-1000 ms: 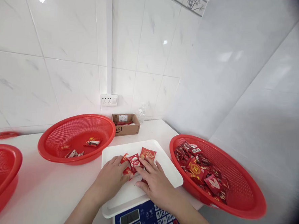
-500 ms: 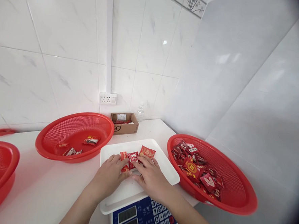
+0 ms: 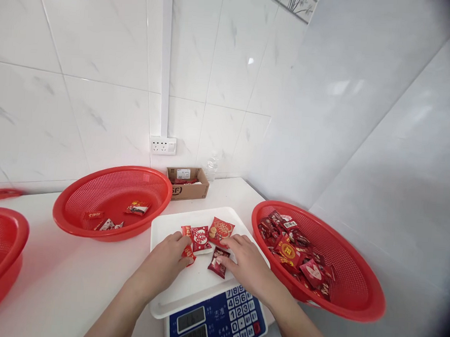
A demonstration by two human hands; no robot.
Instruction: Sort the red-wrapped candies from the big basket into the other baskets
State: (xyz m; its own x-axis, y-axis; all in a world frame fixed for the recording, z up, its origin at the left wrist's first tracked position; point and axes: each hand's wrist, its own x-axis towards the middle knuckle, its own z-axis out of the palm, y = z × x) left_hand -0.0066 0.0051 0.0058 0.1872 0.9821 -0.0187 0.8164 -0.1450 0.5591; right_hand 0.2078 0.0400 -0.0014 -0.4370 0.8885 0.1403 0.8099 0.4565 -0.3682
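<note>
Several red wrapped snack packets lie on a white tray set on a blue-panelled weighing scale. My left hand rests at the tray's left side, thumb and fingers apart around an orange-red packet that they partly cover. Across from it, my right hand curves over a dark red packet, its thumb touching the wrapper and its fingers apart. Between the hands sits a red packet with white lettering, and behind my right fingers a larger red patterned packet.
A red basket full of snack packets stands at the right. Left of the tray is another red basket with a few packets, and a third basket is cut off by the left edge. A cardboard box and a clear bottle stand behind.
My hands have moved apart, the right one shifting rightward. The dark red packet, hidden before, now shows at my right thumb, and the middle packets are more exposed.
</note>
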